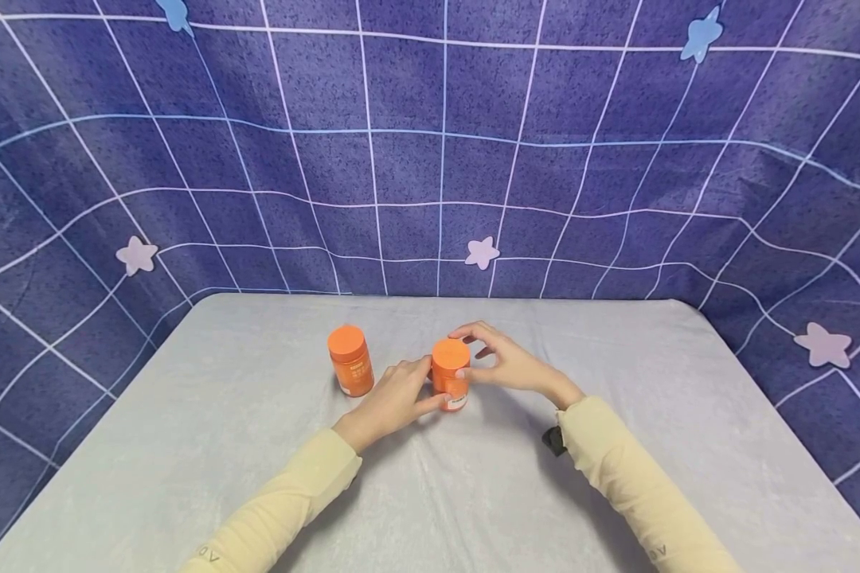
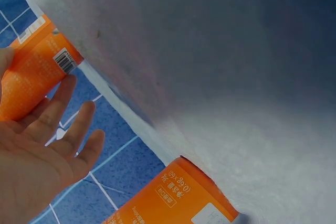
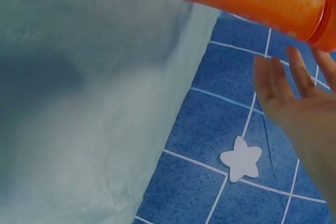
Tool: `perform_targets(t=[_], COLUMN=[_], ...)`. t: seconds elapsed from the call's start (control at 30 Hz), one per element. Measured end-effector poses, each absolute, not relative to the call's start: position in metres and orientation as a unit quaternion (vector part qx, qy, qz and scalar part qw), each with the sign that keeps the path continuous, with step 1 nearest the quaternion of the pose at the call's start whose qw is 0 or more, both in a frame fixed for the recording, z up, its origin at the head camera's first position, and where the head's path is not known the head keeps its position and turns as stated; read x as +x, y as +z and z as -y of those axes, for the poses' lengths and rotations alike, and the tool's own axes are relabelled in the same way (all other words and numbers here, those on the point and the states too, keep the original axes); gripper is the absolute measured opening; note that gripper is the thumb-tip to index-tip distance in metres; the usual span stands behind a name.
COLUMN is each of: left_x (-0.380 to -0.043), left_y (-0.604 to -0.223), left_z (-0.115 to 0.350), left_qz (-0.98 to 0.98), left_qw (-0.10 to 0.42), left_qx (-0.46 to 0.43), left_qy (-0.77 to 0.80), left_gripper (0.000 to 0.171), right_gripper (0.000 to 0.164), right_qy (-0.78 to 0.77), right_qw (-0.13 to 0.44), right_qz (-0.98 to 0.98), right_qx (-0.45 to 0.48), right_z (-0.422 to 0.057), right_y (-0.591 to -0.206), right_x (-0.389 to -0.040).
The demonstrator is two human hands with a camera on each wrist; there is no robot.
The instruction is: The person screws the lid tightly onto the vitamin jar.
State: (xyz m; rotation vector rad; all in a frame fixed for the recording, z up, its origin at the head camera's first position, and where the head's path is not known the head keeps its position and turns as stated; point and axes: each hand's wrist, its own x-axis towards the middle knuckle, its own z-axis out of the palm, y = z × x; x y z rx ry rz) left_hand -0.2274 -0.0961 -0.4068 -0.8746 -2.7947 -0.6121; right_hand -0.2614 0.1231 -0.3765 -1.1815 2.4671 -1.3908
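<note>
Two orange plastic jars with orange screw lids stand upright on the table. My left hand holds the body of the right-hand jar, thumb in front and fingers on its far left side. Around that jar's lid curl the thumb and fingers of my right hand. The left wrist view shows the held jar with a barcode label, against the fingers. In the right wrist view, fingertips of the right hand come up to the lid's edge; the thumb is hidden there.
The other jar stands just left of my left hand, its lid on. Pale grey cloth covers the table. Behind and at the sides hangs a blue curtain with white grid lines and stars. A black device sits under my right wrist.
</note>
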Motion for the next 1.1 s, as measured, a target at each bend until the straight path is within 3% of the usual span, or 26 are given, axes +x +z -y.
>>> perform_targets(t=[0.2,0.47,1.1], left_x=[-0.2270,-0.2277,-0.2276], left_y=[-0.4066,-0.4071,-0.4066], left_z=[0.0959,0.0962,0.0957], left_qz=[0.933,0.935,0.933], left_qw=[0.066,0.058,0.074], left_qx=[-0.286,-0.284,-0.289], left_qy=[-0.206,-0.203,-0.202], left_gripper=[0.046,0.047,0.045], right_gripper=[0.053,0.053,0.048], right_qy=[-0.461,-0.451,-0.453], right_qw=[0.081,0.099,0.067], right_qz=[-0.789,-0.783,-0.793], right_qx=[-0.399,-0.416,-0.402], right_z=[-0.1260,-0.1270,-0.1277], right_y=[-0.3753,-0.3745,-0.3755], right_x=[-0.2660,-0.2696,-0.2672])
